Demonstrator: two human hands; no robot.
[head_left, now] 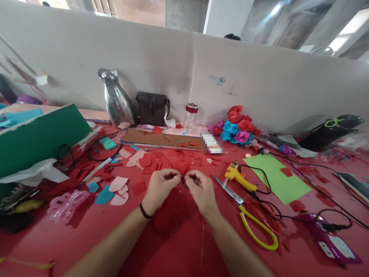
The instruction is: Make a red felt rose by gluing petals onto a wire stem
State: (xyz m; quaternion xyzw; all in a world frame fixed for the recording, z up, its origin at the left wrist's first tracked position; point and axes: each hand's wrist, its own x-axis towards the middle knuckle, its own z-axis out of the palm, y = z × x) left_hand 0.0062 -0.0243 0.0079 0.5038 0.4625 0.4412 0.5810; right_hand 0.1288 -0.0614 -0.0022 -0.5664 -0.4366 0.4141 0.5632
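Note:
In the middle of the red table, my left hand and my right hand meet with their fingertips almost touching. Both pinch a piece of red crepe paper between thumb and finger. Its lower edge is partly covered by the fingers. Just beyond it lies a loose heap of red paper petals. Pink paper petals and a blue one are to the left of my left hand. Scissors with yellow handles rest to the right of my right hand, beside a yellow glue gun.
Paper roses stand by the back wall, near a glass jar, a dark bag and a metal jug. At right are a green sheet, cords and a purple power strip. A green board rises at left.

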